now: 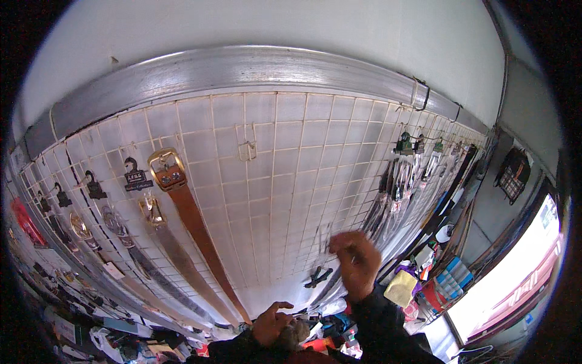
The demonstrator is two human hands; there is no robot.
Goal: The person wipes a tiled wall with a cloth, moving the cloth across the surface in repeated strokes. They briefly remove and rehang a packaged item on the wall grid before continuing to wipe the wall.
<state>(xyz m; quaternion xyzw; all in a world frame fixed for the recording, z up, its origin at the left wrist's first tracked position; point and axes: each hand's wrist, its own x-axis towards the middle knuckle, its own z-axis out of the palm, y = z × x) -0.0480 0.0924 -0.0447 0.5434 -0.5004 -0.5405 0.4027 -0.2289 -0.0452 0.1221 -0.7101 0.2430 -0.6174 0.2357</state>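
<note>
My right hand is raised in front of a white wire grid, its fingers curled into a pinch. A thin wire hook shows right beside the fingertips; what they hold, if anything, is too small to make out. Lower down, my left hand is curled around a crumpled, greyish clear plastic bundle, with one finger sticking out. Most of that bundle is hidden. A dark hanger clip sits on the grid below the right hand.
A brown leather belt with a gold buckle hangs left of centre, beside several plastic-wrapped belts. More wrapped belts hang at the right. A metal beam runs above the grid. Bright window and piled goods lie lower right.
</note>
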